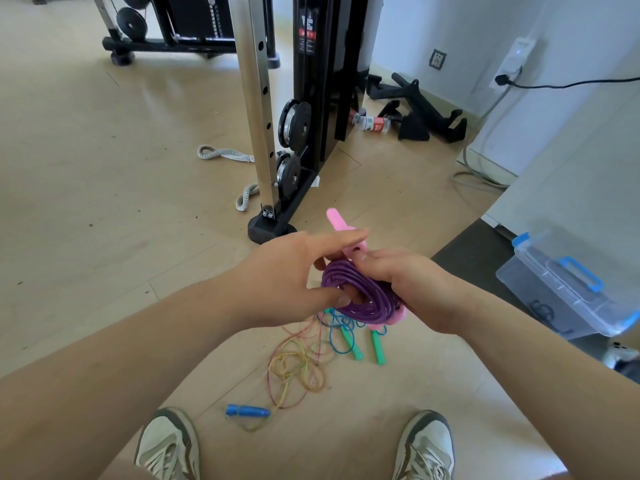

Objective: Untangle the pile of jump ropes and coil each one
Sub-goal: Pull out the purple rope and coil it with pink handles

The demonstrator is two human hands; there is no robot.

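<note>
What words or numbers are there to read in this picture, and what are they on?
No text here can be read.
Red and white sticker on the black gym machine: print too blurred to read.
Red label on the fallen bottle: too small and blurred to read.

**Plastic, chrome, wood-look floor**

The coiled purple jump-rope cord (375, 304) looks like smooth, slightly glossy plastic, and its pink handle (336, 220) is matt. The square upright post (256, 98) is polished metal. The pale wood-look floor (104, 168) shows a soft sheen.
</note>
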